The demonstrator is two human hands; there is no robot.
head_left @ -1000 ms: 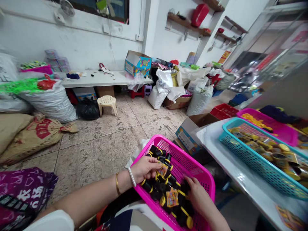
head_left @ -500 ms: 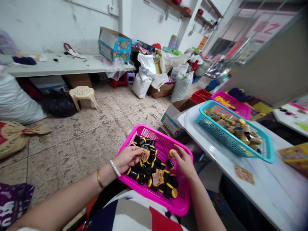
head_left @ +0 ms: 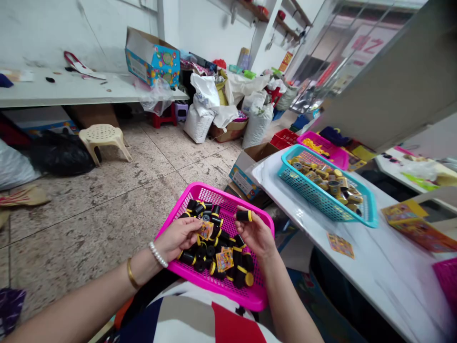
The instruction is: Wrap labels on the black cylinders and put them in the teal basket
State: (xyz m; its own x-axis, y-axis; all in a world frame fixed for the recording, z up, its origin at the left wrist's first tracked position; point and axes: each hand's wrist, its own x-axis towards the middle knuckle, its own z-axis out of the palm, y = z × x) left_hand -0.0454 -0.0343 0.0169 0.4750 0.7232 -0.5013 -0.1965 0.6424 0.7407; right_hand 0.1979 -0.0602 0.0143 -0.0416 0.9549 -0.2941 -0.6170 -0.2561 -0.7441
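A pink plastic basket (head_left: pixel 262 286) rests on my lap, filled with several small black cylinders with yellow rims. Between the thumb and fingers of my left hand (head_left: pixel 182 237) is a small printed sticker (head_left: pixel 206 230), orange and yellow, held over the basket's left part. My right hand (head_left: pixel 256 234) grips one black cylinder with a yellow rim (head_left: pixel 244 216) above the basket's right side, the cylinder lying sideways. More printed stickers (head_left: pixel 224 261) lie on top of the cylinders in the basket.
On the white table (head_left: pixel 360 281) to my right stands a turquoise basket (head_left: pixel 371 209) of wrapped yellow cylinders. One printed sheet (head_left: pixel 340 245) lies in front of it. Behind are a pink tray (head_left: pixel 341 157) and an open carton (head_left: pixel 246 174). A beige stool (head_left: pixel 103 136) stands on the floor.
My right hand has lifted a black cylinder from the basket and turned upward with it. The left hand still holds the sticker. The view has shifted to the right.
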